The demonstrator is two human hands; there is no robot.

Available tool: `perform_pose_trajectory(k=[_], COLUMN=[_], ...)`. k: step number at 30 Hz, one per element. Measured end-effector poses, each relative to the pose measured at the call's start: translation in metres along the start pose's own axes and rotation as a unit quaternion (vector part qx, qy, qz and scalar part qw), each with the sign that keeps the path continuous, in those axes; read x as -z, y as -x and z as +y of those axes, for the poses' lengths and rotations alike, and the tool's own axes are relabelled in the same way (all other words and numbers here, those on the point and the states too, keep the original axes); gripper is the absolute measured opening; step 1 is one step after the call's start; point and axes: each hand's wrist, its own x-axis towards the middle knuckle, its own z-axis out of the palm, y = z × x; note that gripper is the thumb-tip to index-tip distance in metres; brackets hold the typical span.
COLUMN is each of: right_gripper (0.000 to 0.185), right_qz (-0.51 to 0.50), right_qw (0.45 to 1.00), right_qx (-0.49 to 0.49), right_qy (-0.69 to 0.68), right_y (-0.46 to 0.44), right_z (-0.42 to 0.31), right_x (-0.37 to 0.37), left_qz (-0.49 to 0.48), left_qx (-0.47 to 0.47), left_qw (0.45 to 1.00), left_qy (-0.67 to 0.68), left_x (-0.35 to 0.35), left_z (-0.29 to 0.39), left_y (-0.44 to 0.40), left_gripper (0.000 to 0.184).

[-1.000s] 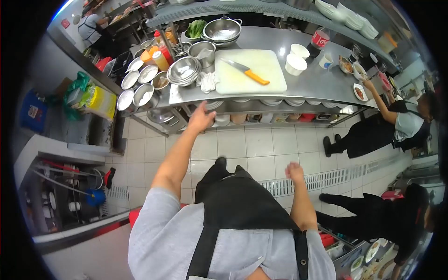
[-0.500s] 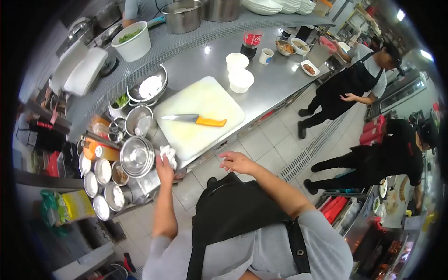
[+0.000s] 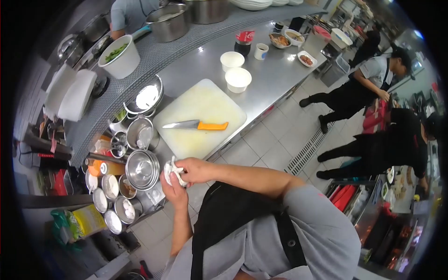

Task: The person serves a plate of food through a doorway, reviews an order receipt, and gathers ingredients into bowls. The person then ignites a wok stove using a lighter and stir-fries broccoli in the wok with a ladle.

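Observation:
A crumpled white cloth (image 3: 171,171) is bunched between my two hands, just off the counter's near edge. My left hand (image 3: 175,190) is closed round its lower side. From the right, my right hand (image 3: 196,171) grips the cloth with bent fingers; its fingertips are partly hidden in the folds. Beyond my hands lies a white cutting board (image 3: 205,102). On the board rests a knife (image 3: 212,126) with an orange handle, its blade pointing left. A stack of steel bowls (image 3: 141,169) stands close to the left of the cloth.
Steel containers (image 3: 126,208), sauce bottles (image 3: 112,169) and a colander (image 3: 156,93) crowd the left side. White bowls (image 3: 238,80), a cola bottle (image 3: 243,44) and a paper cup (image 3: 261,51) stand farther back. Two co-workers in black aprons (image 3: 347,91) are across the aisle at right.
My right hand has come left from open air and now grips the cloth with my left. The cloth is off the counter's edge, nearer me. A co-worker at right has turned away and moved right.

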Motion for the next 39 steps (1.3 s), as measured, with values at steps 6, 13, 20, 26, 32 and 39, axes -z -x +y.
perform_pose_trajectory(k=[6,13,20,26,32,39], right_gripper=[0.053,0.041,0.045,0.045,0.046,0.044], right_qz=[0.067,0.419,0.478,0.548,0.593,0.643], right_qw=[0.992,0.900,0.853,0.793,0.747,0.703], right_qx=[0.072,-0.061,-0.156,-0.118,-0.113,-0.099], right_qy=[0.077,0.108,-0.139,-0.240,-0.279,-0.287], right_y=[0.048,0.219,0.396,0.478,0.560,0.606], right_z=[0.042,0.206,0.308,0.307,0.305,0.316], right_x=[0.050,0.161,0.180,0.229,0.287,0.425], left_qz=[0.009,-0.117,-0.377,-0.623,-0.720,-0.792], left_qx=[-0.087,-0.156,-0.183,-0.050,-0.267,-0.064], left_qw=[0.936,0.875,0.858,0.730,0.554,0.239], left_qy=[-0.342,-0.444,-0.297,-0.276,-0.321,-0.559], left_x=[0.018,-0.056,-0.284,-0.432,-0.397,-0.467], left_z=[-0.055,-0.005,0.053,-0.051,-0.269,-0.275], left_y=[-0.036,-0.011,0.011,0.032,0.004,0.008], left_gripper=[0.038,0.061,0.049,0.049,0.040,0.041])
